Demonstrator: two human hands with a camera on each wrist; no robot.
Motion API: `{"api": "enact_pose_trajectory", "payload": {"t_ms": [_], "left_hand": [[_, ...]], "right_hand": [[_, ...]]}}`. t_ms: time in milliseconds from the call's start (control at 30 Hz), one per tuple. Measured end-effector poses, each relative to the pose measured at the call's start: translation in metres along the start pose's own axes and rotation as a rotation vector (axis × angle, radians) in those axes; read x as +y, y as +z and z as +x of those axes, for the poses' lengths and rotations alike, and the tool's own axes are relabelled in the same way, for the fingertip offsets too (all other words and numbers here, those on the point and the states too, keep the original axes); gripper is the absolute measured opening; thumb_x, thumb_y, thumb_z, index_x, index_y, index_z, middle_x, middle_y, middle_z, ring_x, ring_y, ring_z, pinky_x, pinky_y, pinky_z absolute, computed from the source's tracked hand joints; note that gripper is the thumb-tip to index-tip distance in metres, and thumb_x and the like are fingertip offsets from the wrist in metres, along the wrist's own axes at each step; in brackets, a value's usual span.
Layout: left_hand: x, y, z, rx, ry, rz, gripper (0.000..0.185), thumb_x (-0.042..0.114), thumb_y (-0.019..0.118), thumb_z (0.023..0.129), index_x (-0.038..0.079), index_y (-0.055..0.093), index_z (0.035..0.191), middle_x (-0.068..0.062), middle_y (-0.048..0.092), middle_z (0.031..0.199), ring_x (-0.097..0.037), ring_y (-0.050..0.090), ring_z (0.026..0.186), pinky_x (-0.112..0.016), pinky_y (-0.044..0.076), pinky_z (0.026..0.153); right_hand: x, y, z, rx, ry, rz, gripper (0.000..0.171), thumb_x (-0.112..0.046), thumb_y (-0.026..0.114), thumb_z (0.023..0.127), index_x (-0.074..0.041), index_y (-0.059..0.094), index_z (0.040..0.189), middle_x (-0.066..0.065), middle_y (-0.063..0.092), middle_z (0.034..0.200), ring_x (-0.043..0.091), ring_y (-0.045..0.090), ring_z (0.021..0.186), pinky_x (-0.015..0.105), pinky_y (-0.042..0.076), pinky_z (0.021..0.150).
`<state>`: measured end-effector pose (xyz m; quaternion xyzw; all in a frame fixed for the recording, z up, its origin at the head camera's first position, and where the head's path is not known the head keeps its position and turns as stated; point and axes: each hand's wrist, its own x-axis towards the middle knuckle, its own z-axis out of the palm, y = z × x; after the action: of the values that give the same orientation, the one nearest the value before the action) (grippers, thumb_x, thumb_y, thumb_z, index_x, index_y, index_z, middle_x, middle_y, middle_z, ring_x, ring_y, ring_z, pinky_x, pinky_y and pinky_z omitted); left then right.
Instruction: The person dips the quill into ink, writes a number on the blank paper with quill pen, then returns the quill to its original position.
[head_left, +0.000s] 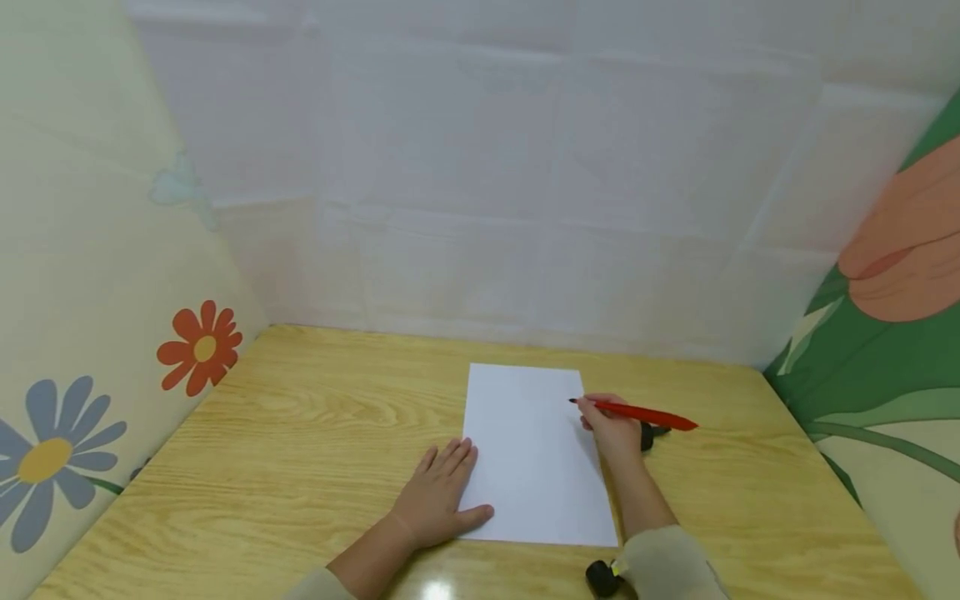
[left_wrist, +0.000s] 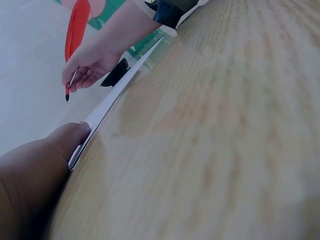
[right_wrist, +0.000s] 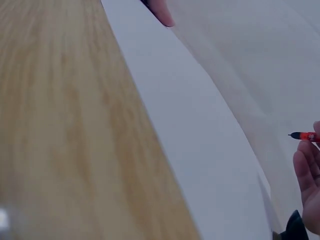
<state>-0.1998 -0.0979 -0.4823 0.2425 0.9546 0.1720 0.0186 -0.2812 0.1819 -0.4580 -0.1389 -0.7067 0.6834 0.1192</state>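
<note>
A blank white sheet of paper (head_left: 534,462) lies on the wooden table. My left hand (head_left: 437,500) rests with straight fingers over the sheet's lower left edge, its thumb (left_wrist: 70,141) on the paper. My right hand (head_left: 615,433) pinches a red, feather-shaped pen (head_left: 647,414) near its black tip. In the head view the pen's tip appears over the sheet's upper right edge; both wrist views show it raised above the paper. The pen's long red end points to the right.
A black object (head_left: 654,435), its kind unclear, sits just behind my right hand. Another small black item (head_left: 602,577) is beside the right sleeve. The wooden table (head_left: 330,417) meets a creased white sheet (head_left: 480,167) at the back and flower-printed cloths (head_left: 75,292) at the sides.
</note>
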Motion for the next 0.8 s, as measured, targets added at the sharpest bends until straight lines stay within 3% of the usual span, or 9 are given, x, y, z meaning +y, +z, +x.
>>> {"api": "enact_pose_trajectory", "payload": {"t_ms": [567,800], "left_hand": [[0.002,-0.002,-0.001,-0.019,-0.006,0.008,0.091,0.067,0.047,0.090,0.001,0.033,0.151,-0.014,0.027,0.161,-0.031,0.022,0.151,-0.054,0.015,0.123],[0.000,0.000,0.000,-0.014,-0.005,0.028,0.091,0.068,0.047,0.090,0.002,0.033,0.152,-0.013,0.028,0.161,-0.030,0.023,0.151,-0.054,0.015,0.123]], "right_hand": [[0.001,0.025,0.016,-0.027,0.079,-0.064,0.026,-0.014,0.072,0.086,0.005,0.066,0.102,-0.010,0.064,0.066,0.005,0.060,0.057,0.017,0.053,0.058],[0.006,0.032,0.026,-0.051,0.056,-0.090,0.027,-0.014,0.073,0.086,0.006,0.067,0.103,-0.008,0.062,0.063,0.007,0.058,0.056,0.017,0.051,0.058]]}}
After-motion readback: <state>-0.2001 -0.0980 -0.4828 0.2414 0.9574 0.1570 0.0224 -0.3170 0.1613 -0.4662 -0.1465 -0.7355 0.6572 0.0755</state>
